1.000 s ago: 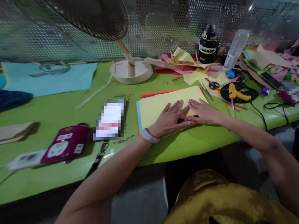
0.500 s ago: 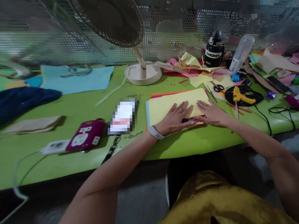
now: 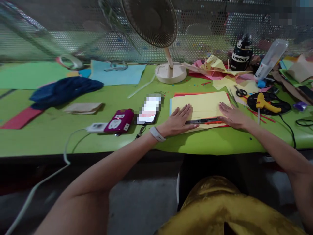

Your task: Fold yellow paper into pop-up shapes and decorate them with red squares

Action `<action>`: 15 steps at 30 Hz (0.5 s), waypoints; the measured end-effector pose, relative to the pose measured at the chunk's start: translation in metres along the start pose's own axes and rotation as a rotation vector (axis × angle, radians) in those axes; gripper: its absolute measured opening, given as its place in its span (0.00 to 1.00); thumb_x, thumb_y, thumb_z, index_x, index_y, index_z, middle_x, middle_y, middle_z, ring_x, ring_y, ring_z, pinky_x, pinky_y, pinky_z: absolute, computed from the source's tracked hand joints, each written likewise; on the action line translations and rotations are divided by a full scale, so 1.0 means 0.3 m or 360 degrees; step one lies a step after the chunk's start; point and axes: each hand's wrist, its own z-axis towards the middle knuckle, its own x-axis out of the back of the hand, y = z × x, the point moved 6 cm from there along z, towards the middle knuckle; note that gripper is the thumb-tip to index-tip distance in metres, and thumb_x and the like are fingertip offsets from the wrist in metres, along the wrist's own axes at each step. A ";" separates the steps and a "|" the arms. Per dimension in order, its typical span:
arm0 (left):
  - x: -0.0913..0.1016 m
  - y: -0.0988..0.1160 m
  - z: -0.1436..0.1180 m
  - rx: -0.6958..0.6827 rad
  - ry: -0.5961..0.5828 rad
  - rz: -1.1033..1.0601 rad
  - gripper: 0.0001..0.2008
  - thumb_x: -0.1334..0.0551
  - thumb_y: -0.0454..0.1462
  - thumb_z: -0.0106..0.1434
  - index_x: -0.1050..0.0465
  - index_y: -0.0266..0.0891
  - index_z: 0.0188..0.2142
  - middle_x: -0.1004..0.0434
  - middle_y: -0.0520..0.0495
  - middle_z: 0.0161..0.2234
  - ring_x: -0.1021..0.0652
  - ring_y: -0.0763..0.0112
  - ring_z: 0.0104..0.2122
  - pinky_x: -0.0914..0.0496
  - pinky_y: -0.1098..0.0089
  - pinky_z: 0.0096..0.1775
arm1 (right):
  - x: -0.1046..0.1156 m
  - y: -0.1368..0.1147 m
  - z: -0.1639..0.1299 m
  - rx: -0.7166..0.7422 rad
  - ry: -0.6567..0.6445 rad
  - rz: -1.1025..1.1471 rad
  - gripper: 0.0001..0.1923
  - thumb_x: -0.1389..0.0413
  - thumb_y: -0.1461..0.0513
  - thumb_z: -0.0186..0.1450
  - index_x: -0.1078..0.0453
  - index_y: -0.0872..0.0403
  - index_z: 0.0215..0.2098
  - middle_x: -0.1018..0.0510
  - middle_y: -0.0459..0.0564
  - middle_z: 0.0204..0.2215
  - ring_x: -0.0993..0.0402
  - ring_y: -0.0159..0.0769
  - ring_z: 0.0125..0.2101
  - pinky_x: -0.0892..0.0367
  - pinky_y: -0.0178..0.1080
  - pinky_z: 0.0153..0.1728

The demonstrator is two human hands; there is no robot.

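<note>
A stack of coloured paper, with a yellow sheet (image 3: 207,102) on top, lies on the green table near its front edge. Flat on the sheet's left part rests my left hand (image 3: 178,120), fingers stretched out, thumb along the near side. My right hand (image 3: 232,116) lies on the right edge of the stack, its fingers extended. Between the hands, across the near part of the sheet, lies an orange and dark utility knife (image 3: 204,121). Both thumbs are close to or touching its ends, and neither hand is wrapped around it.
Left of the stack are a phone (image 3: 149,109), a purple power strip (image 3: 119,121) and a dark blue cloth (image 3: 66,91). A fan (image 3: 170,72) stands behind. To the right are scissors (image 3: 241,93), a yellow glue gun (image 3: 266,103), a black bottle (image 3: 241,58) and paper scraps (image 3: 212,63).
My hands have slid apart along the sheet, so more of the utility knife shows between them. The view has turned left, shifting the table's things rightward.
</note>
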 end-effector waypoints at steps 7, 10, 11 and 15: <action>0.134 -0.046 0.026 0.0111 0.0219 -0.0147 0.40 0.61 0.59 0.71 0.49 0.35 0.71 0.59 0.35 0.74 0.56 0.55 0.73 0.60 0.49 0.69 | 0.112 0.022 0.051 -0.0078 0.0195 0.0085 0.39 0.65 0.43 0.73 0.47 0.57 0.72 0.44 0.59 0.71 0.53 0.53 0.71 0.54 0.61 0.69; 0.208 -0.030 0.114 0.0081 0.0602 -0.0167 0.33 0.55 0.53 0.73 0.41 0.34 0.67 0.58 0.34 0.74 0.56 0.54 0.73 0.58 0.50 0.69 | 0.164 0.007 0.130 -0.0193 0.0380 0.0090 0.37 0.60 0.49 0.73 0.55 0.58 0.74 0.56 0.57 0.74 0.64 0.51 0.73 0.62 0.59 0.70; 0.207 -0.020 0.151 0.0058 0.0636 -0.0177 0.31 0.53 0.51 0.73 0.40 0.34 0.66 0.58 0.34 0.74 0.57 0.52 0.73 0.58 0.49 0.68 | 0.155 0.000 0.162 -0.0215 0.0311 0.0093 0.39 0.56 0.49 0.72 0.58 0.58 0.75 0.61 0.57 0.74 0.69 0.51 0.73 0.65 0.59 0.70; 0.118 0.024 0.290 -0.0132 0.0389 -0.0329 0.26 0.40 0.45 0.66 0.34 0.36 0.61 0.42 0.31 0.68 0.45 0.47 0.70 0.47 0.48 0.66 | 0.064 0.000 0.241 -0.0387 -0.0171 0.0235 0.55 0.43 0.47 0.64 0.68 0.58 0.75 0.69 0.61 0.74 0.77 0.55 0.72 0.67 0.61 0.69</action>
